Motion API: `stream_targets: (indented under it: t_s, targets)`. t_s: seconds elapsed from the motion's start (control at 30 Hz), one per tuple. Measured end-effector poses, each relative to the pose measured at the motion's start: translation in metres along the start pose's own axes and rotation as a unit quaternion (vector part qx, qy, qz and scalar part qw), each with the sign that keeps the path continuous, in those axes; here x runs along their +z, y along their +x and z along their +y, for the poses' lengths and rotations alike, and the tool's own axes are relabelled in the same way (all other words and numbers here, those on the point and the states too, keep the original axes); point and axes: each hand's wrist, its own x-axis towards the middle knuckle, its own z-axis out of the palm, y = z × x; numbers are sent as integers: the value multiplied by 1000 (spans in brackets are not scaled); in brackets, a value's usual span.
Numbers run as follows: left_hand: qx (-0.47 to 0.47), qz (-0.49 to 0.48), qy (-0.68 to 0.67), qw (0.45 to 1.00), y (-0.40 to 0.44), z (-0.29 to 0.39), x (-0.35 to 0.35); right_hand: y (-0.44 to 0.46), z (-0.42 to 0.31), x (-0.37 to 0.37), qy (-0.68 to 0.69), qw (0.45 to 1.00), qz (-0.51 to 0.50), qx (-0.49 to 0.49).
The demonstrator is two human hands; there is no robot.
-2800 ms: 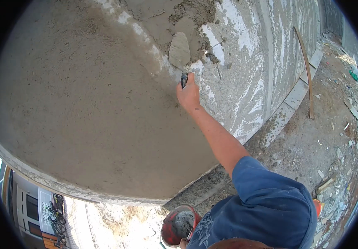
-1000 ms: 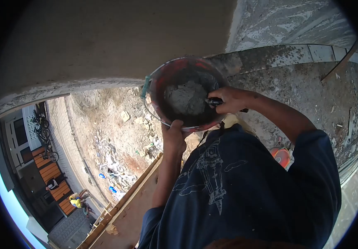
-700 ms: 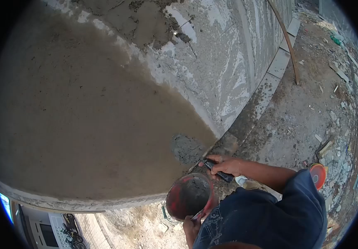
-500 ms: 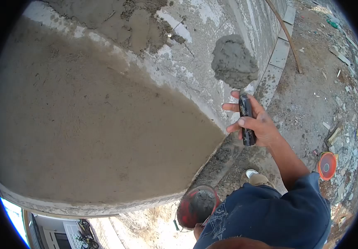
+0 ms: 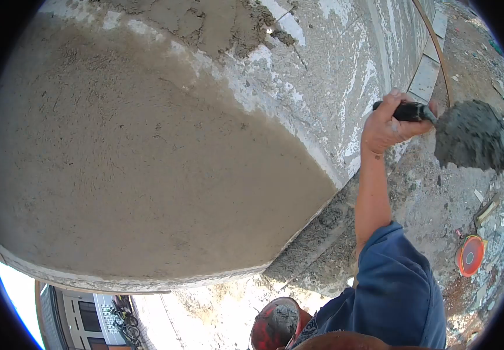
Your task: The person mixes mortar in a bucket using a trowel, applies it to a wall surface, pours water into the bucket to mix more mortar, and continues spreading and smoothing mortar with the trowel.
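Note:
My right hand (image 5: 395, 123) is closed round the black handle of a trowel, whose blade points right under a thick heap of wet grey mortar (image 5: 476, 135). It is raised in front of the rough, white-streaked wall (image 5: 328, 76). On the left spreads a large smooth coat of brown-grey plaster (image 5: 164, 169). Low in view, a red bucket (image 5: 263, 329) with mortar inside stands close against my body. My left hand is not visible; the bucket's lower side and my torso are at the frame's edge.
An orange-red basin (image 5: 469, 256) lies on the debris-strewn ground at the right. A thin curved wooden strip (image 5: 436, 44) leans by the wall near pale slabs (image 5: 425, 79). Bicycles (image 5: 124, 325) and a building show at the lower left.
The trowel came out of the bucket loaded with mortar, rose in front of the wall, and has now swung right with its blade turned sideways. My left hand has dropped out of sight.

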Motion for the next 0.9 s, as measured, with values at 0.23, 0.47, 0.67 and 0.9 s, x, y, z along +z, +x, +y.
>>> stream_targets:
  t_s: [0.23,0.47,0.67,0.9]
  targets:
    - [-15,-5,-12,1000,-11,-3,7,-198,-26,-103,65,719,-688,74]
    - [-19,-14,-25,999,-32,-25,10,-160,-49,-75,96,767,-562,295]
    - [-20,-30,-44,998,-45,-20,17,-148,-44,57,274,571,-321,704]
    - [-17,-43,-64,997,-45,2,27,-202,-101,80,213,688,-444,534]
